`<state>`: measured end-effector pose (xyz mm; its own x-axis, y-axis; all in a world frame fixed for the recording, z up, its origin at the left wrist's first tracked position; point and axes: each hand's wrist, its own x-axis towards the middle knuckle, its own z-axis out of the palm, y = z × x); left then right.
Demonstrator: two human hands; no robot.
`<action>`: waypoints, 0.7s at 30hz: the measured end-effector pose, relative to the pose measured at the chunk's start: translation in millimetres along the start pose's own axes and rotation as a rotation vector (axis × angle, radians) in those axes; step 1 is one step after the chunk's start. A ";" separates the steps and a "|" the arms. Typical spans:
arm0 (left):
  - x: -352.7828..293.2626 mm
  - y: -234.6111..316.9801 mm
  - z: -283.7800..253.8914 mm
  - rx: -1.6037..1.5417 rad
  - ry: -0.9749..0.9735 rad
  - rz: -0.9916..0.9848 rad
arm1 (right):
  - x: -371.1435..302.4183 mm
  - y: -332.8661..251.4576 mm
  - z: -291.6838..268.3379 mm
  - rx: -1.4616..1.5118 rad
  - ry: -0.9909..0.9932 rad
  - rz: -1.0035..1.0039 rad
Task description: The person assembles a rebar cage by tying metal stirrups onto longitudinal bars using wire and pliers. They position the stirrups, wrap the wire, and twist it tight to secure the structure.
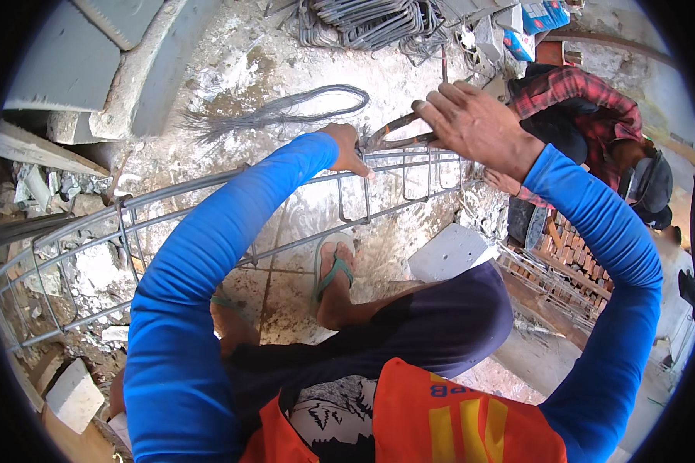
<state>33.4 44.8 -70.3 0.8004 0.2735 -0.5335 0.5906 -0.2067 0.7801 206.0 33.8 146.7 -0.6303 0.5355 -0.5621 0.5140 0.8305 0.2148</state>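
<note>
A long rebar cage (pixel 286 251) of bars and square stirrups runs across in front of my knees. My left hand (pixel 346 150) is closed at its upper bar, fingers bent down around the steel by a stirrup joint. The jaws of a pair of pincers (pixel 390 139) meet the bar just beside those fingers. My right hand (pixel 483 127) holds the pincers' handles, which are spread apart; its palm hides part of the grip. Any tie wire at the joint is too small to make out. Beyond the cage lies a looped bundle of thin wire (pixel 301 108).
A co-worker in a red plaid shirt (pixel 587 96) crouches at the right, a hand (pixel 502 181) near the cage's end. Bent stirrups (pixel 371 23) are piled at the back. Grey slabs (pixel 69 62) stand at upper left. A metal plate (pixel 452 253) lies near my sandalled foot (pixel 334 270).
</note>
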 end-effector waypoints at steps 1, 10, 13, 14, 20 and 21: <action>0.9 -1.6 0.0 0.008 0.005 -0.003 | 4.2 -8.3 -13.2 0.136 -0.141 0.150; -6.9 7.9 3.0 0.023 0.012 0.007 | -24.6 -20.3 10.3 1.596 -0.997 0.764; -7.4 11.1 2.3 0.047 0.019 0.007 | -28.6 -13.7 25.3 1.054 -0.859 0.527; -6.3 8.4 1.4 0.043 0.024 0.006 | -25.4 -10.5 19.7 0.796 -0.569 0.385; -3.4 0.6 1.6 0.014 -0.018 -0.003 | 1.1 4.0 -18.0 0.061 0.087 -0.021; -3.5 -1.2 0.1 0.014 -0.014 0.002 | 0.8 5.5 -15.7 0.215 0.004 0.087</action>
<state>29.9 44.0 -69.4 0.8026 0.2601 -0.5368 0.5905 -0.2198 0.7765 199.2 41.2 159.9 -0.5800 0.6046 -0.5459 0.6784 0.7295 0.0872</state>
